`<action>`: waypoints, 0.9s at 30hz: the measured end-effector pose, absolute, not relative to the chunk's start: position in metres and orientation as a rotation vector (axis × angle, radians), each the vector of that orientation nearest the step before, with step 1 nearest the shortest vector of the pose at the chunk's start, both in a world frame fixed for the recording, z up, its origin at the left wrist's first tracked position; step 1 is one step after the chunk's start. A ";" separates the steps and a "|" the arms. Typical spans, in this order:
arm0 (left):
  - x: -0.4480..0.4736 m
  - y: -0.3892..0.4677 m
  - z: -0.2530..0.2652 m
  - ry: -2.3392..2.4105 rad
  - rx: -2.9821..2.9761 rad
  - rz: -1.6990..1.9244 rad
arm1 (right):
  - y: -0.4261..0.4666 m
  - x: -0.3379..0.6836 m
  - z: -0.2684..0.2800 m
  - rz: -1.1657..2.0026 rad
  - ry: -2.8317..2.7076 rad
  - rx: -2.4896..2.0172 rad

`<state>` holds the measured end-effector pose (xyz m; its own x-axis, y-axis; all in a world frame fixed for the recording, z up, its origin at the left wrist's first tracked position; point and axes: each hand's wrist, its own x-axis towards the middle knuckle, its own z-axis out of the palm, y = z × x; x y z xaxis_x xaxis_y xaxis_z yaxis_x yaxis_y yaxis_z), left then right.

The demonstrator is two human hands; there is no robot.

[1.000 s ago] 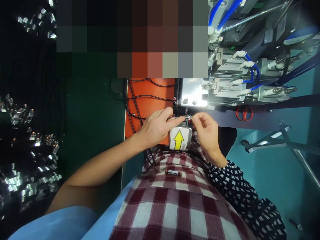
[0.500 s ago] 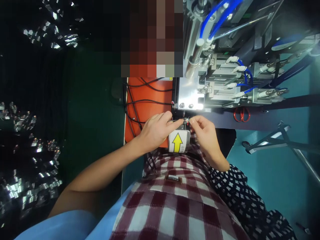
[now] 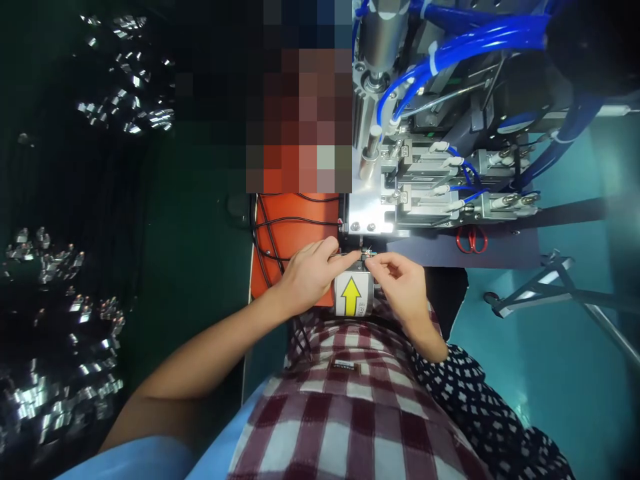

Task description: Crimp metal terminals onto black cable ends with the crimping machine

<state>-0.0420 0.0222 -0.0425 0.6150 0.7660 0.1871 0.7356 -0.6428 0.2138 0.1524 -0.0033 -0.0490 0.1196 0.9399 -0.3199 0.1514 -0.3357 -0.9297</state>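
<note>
Teal floor [image 3: 530, 360] spreads on the right side of the room, and on the left lies a dark green tabletop [image 3: 195, 220], where many shiny metal pieces [image 3: 30, 393] are scattered in dim light. At the upper right stands a metal machine [image 3: 420, 167], with blue hoses [image 3: 480, 37] bending over it. Next in size is the person's checked garment [image 3: 345, 427], close against the work place. Beyond it is an orange surface [image 3: 313, 233], crossed by several black cables [image 3: 300, 221].

Between the machine and the garment both hands meet. The left hand [image 3: 309, 277] comes from the side of the orange surface, its forefinger stretched to the right along a thin lead; whether these fingers hold it firmly, I cannot tell. The right hand [image 3: 404, 287] has thumb and forefinger pinched on the wire ends [image 3: 369, 253].

These wire ends are just past the left forefinger's tip, so the right hand is the nearer one. The lead's long axis runs sideways, from one hand towards the other. Just below is a label with a yellow arrow [image 3: 350, 295]. Red scissors handles [image 3: 471, 240] lie to the right, apart from the hands.
</note>
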 end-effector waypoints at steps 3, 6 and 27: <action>-0.041 0.023 -0.040 1.271 2.719 0.407 | -0.004 0.155 -0.045 0.974 -1.345 -1.709; -0.041 0.023 -0.039 1.268 2.712 0.404 | -0.002 0.160 -0.046 0.817 -1.514 -1.693; -0.042 0.025 -0.041 1.275 2.704 0.348 | 0.013 0.150 -0.063 1.161 -1.077 -1.514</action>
<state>-0.0418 0.0245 -0.0413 0.6161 0.7730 0.1513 0.7427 -0.6340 0.2154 0.1504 0.0134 -0.0625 0.1738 0.9684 -0.1787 0.1055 -0.1988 -0.9744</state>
